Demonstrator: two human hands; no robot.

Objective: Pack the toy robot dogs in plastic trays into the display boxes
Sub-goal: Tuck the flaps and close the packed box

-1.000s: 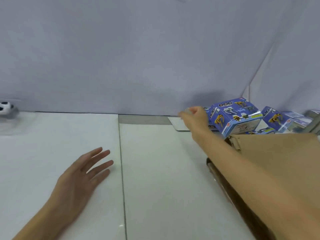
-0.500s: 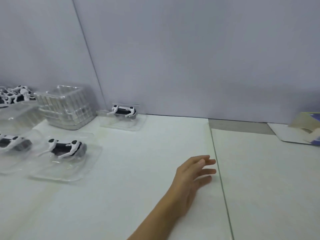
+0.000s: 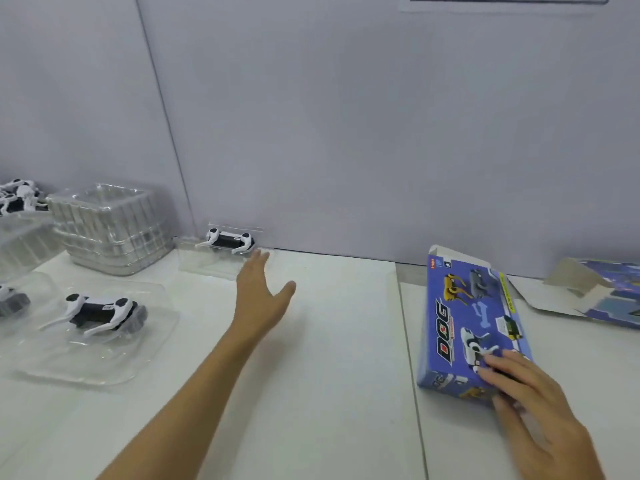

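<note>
Under my right hand (image 3: 530,403) lies a flattened cardboard display box (image 3: 472,327), blue-violet all over, with red-and-black "DOG" lettering, a yellow dog and a grey dog printed near its far end, a white-and-black dog nearer me, and a thin yellow-green strip along one edge. Its open flap shows plain white inside. A second flattened box (image 3: 602,292) to the right is the same blue with grey-brown unprinted card. Each toy robot dog in a clear plastic tray (image 3: 100,311) is white with a black body; the one by the wall (image 3: 228,240) matches. The stack of ribbed trays (image 3: 110,226) is colourless and transparent. The tabletop (image 3: 329,358) is white, the wall (image 3: 346,133) pale lilac-grey.
</note>
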